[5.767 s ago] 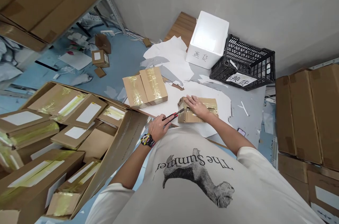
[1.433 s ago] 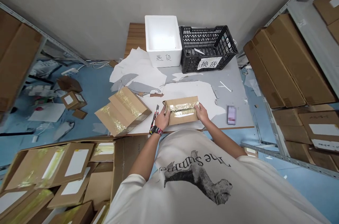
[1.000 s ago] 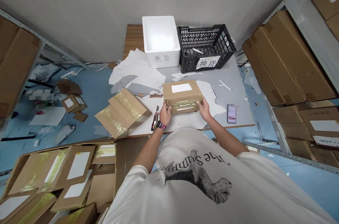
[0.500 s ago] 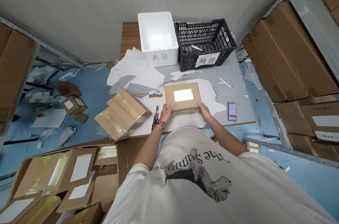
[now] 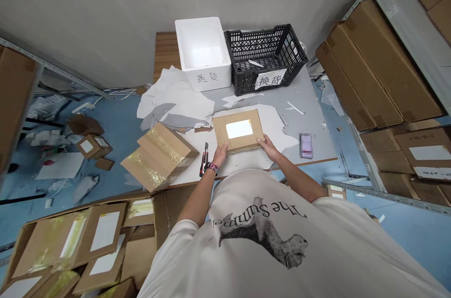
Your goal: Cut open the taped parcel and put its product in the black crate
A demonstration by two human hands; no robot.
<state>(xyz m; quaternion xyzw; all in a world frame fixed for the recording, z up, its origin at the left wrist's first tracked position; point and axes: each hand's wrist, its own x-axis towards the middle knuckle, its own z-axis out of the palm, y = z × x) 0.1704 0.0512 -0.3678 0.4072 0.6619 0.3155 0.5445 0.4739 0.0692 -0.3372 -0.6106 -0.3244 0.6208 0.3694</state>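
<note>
Shelved cartons (image 5: 366, 63) fill our right side; lower left, an open carton (image 5: 139, 253) holds taped, labelled boxes (image 5: 104, 237), which look finished. On our table (image 5: 313, 110), a white foam box (image 5: 202, 79) and a black plastic crate (image 5: 246, 82) sit at the far edge. Nearer us, a tape-wrapped box (image 5: 159, 157) shows no label on its visible faces. Centre: a cardboard box (image 5: 238, 129) lies flat on white paper, label up. Our left hand (image 5: 221, 153) and right hand (image 5: 268, 145) rest on its near edge, fingers spread, no pinch visible. A red-handled utility knife (image 5: 204, 160) lies just beside the left hand, not held.
</note>
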